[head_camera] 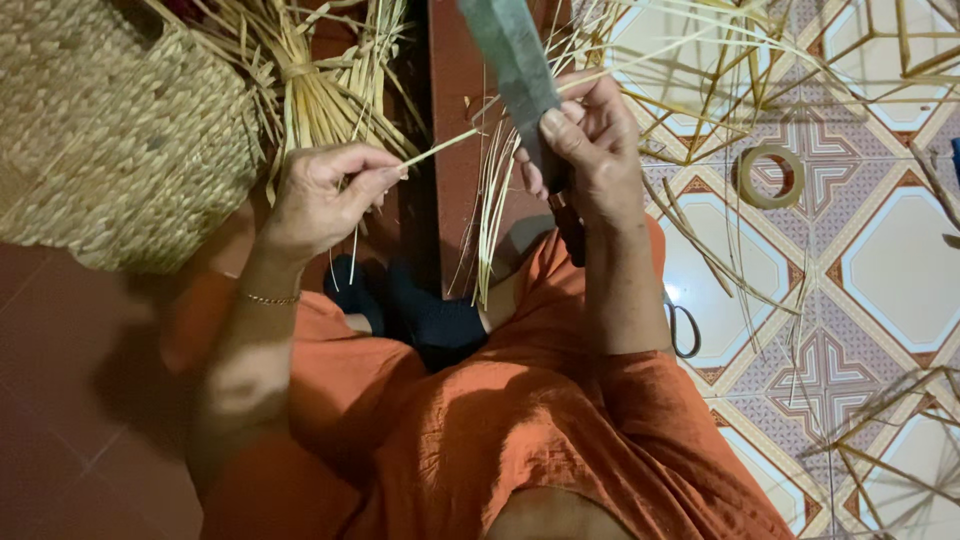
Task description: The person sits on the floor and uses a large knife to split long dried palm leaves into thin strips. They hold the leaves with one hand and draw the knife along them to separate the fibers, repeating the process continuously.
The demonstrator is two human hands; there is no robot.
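My left hand [325,195] pinches one thin pale bamboo strip [440,147] between thumb and fingers, and the strip runs up to the right toward the blade. My right hand [590,150] grips the dark handle of a large grey knife [510,55], blade pointing up and away from me. A sheaf of thin pale strips [490,205] hangs down just left of the right hand, over my lap. I sit on the floor in orange clothing.
A woven straw basket [110,140] sits at the upper left beside a tied bundle of straw [320,90]. A roll of tape [771,176] and scissors [684,330] lie on the patterned tile floor at right, among bamboo-stick frames [700,90].
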